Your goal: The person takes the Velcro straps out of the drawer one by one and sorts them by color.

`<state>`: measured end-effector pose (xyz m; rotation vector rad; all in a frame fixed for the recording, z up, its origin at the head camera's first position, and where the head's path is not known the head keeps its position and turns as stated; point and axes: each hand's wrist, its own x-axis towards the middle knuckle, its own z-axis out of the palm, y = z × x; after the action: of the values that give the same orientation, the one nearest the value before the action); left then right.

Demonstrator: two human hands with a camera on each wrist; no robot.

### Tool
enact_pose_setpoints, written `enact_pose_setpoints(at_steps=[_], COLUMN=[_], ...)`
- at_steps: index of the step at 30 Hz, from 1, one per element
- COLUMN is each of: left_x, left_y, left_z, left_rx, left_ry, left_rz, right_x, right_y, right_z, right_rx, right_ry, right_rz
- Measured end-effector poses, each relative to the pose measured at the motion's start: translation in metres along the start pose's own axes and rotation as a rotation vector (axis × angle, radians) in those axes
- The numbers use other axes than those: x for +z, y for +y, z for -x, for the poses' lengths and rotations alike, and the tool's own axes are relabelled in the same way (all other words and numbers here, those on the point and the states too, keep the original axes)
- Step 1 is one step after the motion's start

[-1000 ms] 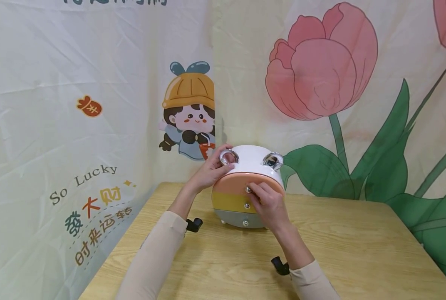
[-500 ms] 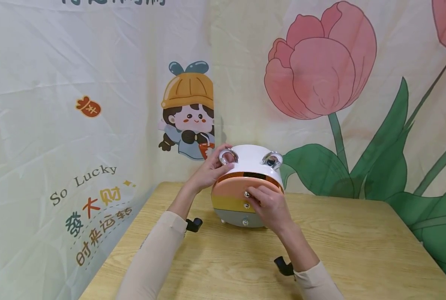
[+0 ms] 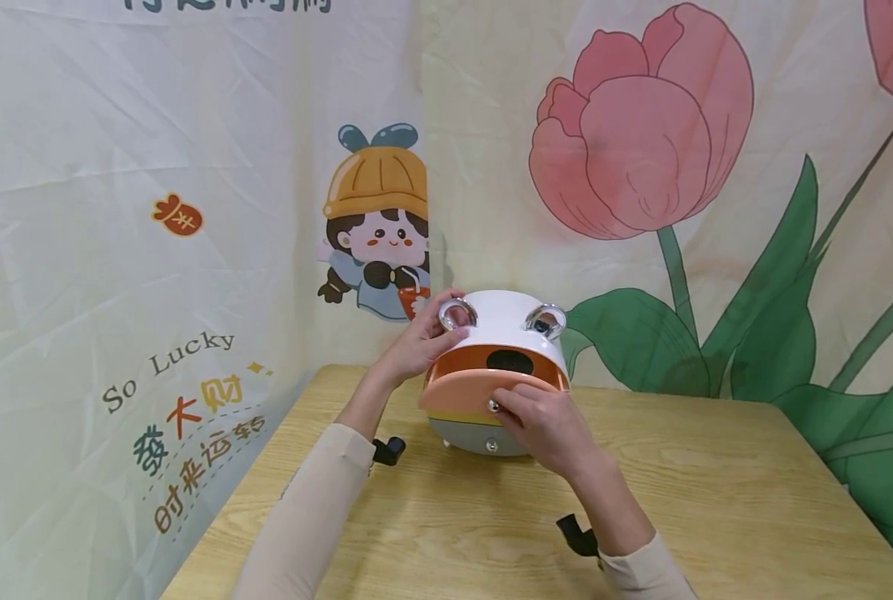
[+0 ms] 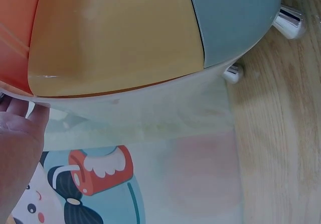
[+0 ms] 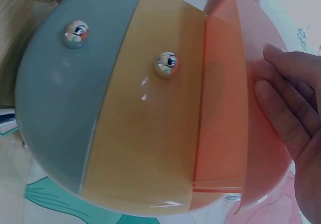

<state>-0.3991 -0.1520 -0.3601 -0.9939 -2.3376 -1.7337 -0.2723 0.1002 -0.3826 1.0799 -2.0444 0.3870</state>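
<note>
A small rounded drawer box (image 3: 502,312) with a white top and two silver ring ears stands on the table. My left hand (image 3: 420,340) holds its upper left side at the ring ear, thumb in front and fingers behind. My right hand (image 3: 550,423) pinches the silver knob (image 3: 494,406) of the coral top drawer (image 3: 450,391), which is pulled partway out. A dark oval patch (image 3: 510,361) shows inside that drawer. Below it, the yellow drawer (image 5: 145,103) and the grey-blue drawer (image 5: 70,93) are closed, each with a silver knob.
The box has short silver feet (image 4: 290,22) on the wooden table (image 3: 446,533). Close behind hang printed cloths with a cartoon child (image 3: 377,225) and a big pink tulip (image 3: 645,142). Black wrist-mounted parts (image 3: 577,535) stick out below the forearms.
The coral top drawer has gone from closed to partway out, drawn toward me by the right hand on its knob. My left hand has stayed in place on the box.
</note>
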Motion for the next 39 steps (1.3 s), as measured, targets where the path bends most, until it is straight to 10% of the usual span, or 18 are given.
enact_pose_setpoints(at_steps=[31, 39], left_x=[0.000, 0.001], left_y=[-0.003, -0.004], left_z=[0.000, -0.002], left_rx=[0.013, 0.060], left_ry=[-0.001, -0.016], left_rz=[0.030, 0.036], right_x=[-0.030, -0.034], right_y=[-0.029, -0.020], right_z=[-0.005, -0.007], right_rx=[-0.029, -0.108], right_ry=[-0.244, 0.019], right_rz=[0.000, -0.361])
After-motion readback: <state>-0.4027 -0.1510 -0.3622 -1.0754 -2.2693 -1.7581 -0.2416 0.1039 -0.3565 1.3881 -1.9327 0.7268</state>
